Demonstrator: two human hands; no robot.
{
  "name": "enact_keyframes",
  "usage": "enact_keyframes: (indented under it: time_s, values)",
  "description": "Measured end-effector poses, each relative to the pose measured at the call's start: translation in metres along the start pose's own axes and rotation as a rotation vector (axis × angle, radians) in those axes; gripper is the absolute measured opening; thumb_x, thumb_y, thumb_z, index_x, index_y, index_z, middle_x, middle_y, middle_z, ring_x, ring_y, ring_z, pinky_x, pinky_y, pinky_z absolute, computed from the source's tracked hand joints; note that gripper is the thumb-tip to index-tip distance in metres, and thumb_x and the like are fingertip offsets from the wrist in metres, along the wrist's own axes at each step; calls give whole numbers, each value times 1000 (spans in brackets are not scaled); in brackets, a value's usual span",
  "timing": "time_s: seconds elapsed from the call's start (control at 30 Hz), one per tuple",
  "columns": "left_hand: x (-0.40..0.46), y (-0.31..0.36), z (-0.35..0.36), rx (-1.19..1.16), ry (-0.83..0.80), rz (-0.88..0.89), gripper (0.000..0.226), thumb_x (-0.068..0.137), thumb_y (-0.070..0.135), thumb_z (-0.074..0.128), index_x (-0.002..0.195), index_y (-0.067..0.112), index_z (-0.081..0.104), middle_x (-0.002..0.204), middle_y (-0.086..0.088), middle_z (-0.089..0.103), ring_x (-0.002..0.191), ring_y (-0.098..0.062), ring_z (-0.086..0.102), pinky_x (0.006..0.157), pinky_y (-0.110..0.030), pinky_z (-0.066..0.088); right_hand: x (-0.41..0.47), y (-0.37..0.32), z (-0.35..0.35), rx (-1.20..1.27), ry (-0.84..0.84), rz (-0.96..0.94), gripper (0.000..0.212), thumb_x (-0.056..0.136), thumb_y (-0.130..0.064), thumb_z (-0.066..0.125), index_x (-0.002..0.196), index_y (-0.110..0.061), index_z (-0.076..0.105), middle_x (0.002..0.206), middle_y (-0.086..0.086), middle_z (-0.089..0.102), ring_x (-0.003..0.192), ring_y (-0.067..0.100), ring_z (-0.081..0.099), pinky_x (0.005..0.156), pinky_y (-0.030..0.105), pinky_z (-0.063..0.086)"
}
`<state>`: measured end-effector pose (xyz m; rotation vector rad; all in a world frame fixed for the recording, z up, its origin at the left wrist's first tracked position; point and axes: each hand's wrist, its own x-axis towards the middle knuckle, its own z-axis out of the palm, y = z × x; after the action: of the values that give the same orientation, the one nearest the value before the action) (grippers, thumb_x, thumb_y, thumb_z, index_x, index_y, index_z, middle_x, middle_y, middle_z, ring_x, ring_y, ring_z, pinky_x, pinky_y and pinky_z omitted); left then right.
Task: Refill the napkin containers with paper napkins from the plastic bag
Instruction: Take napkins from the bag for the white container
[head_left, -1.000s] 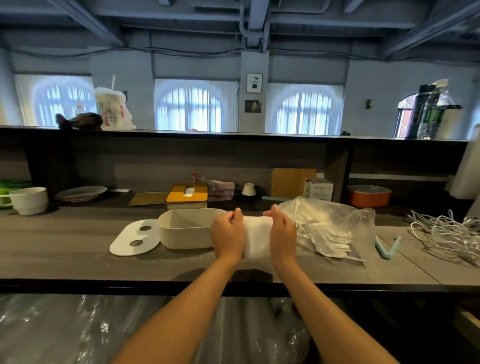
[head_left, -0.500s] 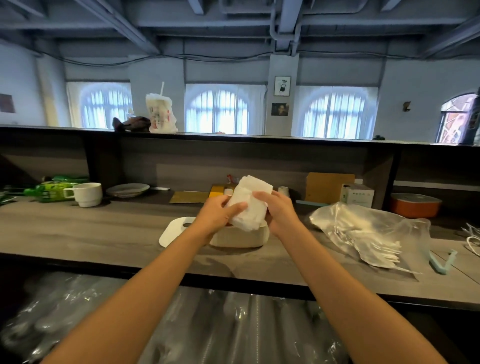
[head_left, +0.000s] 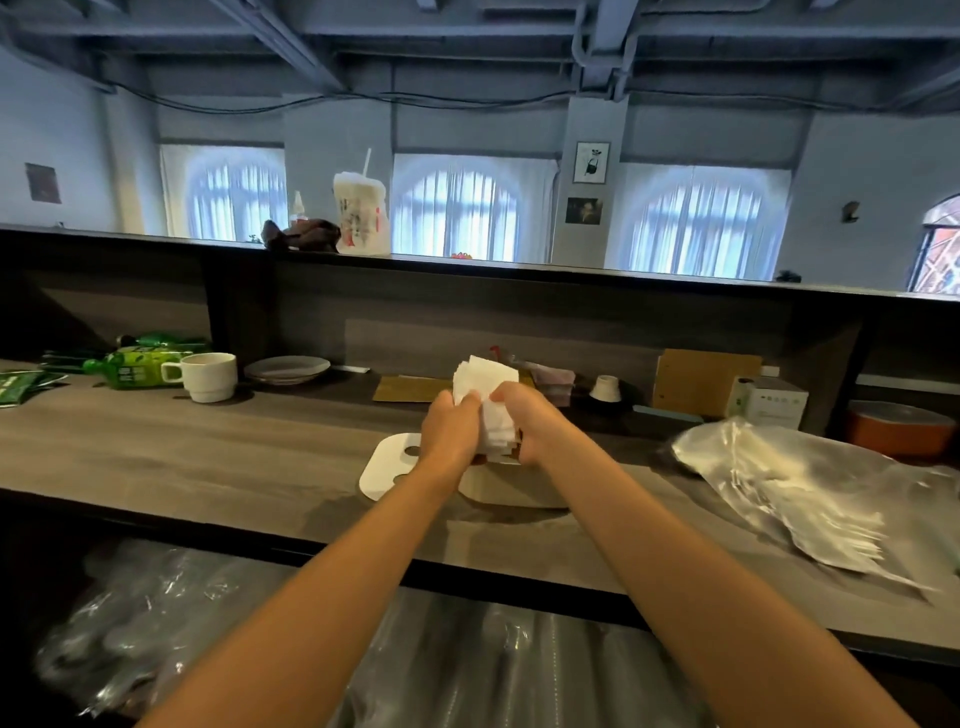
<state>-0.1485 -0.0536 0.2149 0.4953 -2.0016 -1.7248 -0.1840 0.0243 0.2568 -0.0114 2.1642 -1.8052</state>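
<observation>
A stack of white paper napkins (head_left: 485, 387) stands on end over the open cream napkin container (head_left: 511, 488) on the wooden counter. My left hand (head_left: 451, 431) grips the stack's left side and my right hand (head_left: 530, 423) grips its right side. The lower end of the stack is hidden behind my hands, above or inside the container. The container's flat white lid (head_left: 387, 465) with two holes lies just to its left. The clear plastic bag (head_left: 800, 488) with more napkins lies on the counter to the right.
A white mug (head_left: 210, 376), a green bottle (head_left: 132, 366) and a plate (head_left: 287, 369) stand at the left back. Cardboard (head_left: 704, 382), a small white box (head_left: 769, 402) and an orange container (head_left: 893, 428) sit at the right back. Clear plastic (head_left: 156, 618) fills the space below the counter.
Both hands carried the napkin stack from beside the bag leftward to the container, turned it upright and lowered it. The view has shifted left.
</observation>
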Motion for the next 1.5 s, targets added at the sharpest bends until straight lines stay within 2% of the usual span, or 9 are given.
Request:
enact_keyframes:
  time_s: [0.2, 0.33, 0.53, 0.77, 0.97, 1.1, 1.23, 1.37, 1.5]
  values:
    - [22, -9, -7, 161, -23, 26, 49, 103, 52, 29, 121, 16, 57, 129, -7, 58, 114, -29, 56, 106, -51, 43, 26, -6, -24, -67, 51, 76, 22, 98, -11, 53, 119, -7, 48, 120, 13, 54, 116, 30, 54, 105, 40, 45]
    - [39, -26, -10, 20, -38, -142, 63, 101, 59, 28, 145, 17, 42, 151, -6, 43, 137, -32, 42, 115, -51, 31, 41, 5, -27, -95, -38, 140, 21, 98, -8, 54, 117, -4, 50, 102, 12, 61, 101, 27, 61, 89, 34, 53]
    - [52, -39, -10, -56, -71, -244, 62, 102, 58, 27, 148, 18, 40, 145, -8, 51, 129, -31, 49, 110, -50, 40, 61, 14, -12, -431, -105, 209, 32, 98, -16, 57, 127, -5, 56, 102, 10, 57, 102, 21, 53, 93, 28, 47]
    - [60, -47, -12, -10, -95, -206, 60, 102, 56, 31, 146, 17, 44, 144, -9, 51, 129, -31, 48, 110, -52, 40, 67, 20, 3, -861, -141, 150, 60, 98, -37, 57, 148, -11, 36, 148, 11, 42, 132, 28, 43, 108, 38, 38]
    - [60, -47, -15, -29, -121, -202, 59, 102, 56, 31, 145, 18, 45, 140, -9, 53, 125, -31, 51, 107, -52, 43, 77, 28, 10, -1050, -69, 65, 64, 91, -49, 62, 143, -16, 44, 136, 10, 51, 112, 25, 50, 92, 38, 42]
    - [59, -45, -17, -57, -113, -187, 55, 104, 52, 31, 143, 15, 45, 137, -8, 54, 122, -28, 52, 107, -48, 42, 71, 16, -4, -902, -48, -53, 42, 99, -31, 52, 132, -5, 53, 126, 17, 61, 114, 33, 61, 91, 41, 50]
    - [53, -40, -20, -44, -121, -161, 56, 105, 50, 27, 145, 15, 44, 141, -9, 52, 128, -28, 48, 102, -41, 38, 63, 1, -7, -671, -7, -88, 44, 101, -43, 45, 130, -11, 54, 94, 10, 62, 82, 22, 61, 65, 30, 52]
    - [50, -36, -19, -23, -145, -154, 57, 106, 50, 24, 145, 15, 45, 145, -9, 49, 132, -28, 44, 97, -38, 34, 61, 10, 3, -552, -273, 34, 48, 105, -34, 38, 151, -25, 29, 136, 14, 51, 106, 28, 60, 88, 39, 51]
    - [48, -35, -18, -1, -166, -147, 60, 104, 55, 23, 144, 17, 46, 143, -8, 50, 122, -25, 48, 103, -43, 41, 69, 16, 13, -587, -282, 87, 65, 101, -57, 28, 153, -18, 27, 156, 13, 33, 138, 35, 39, 111, 47, 34]
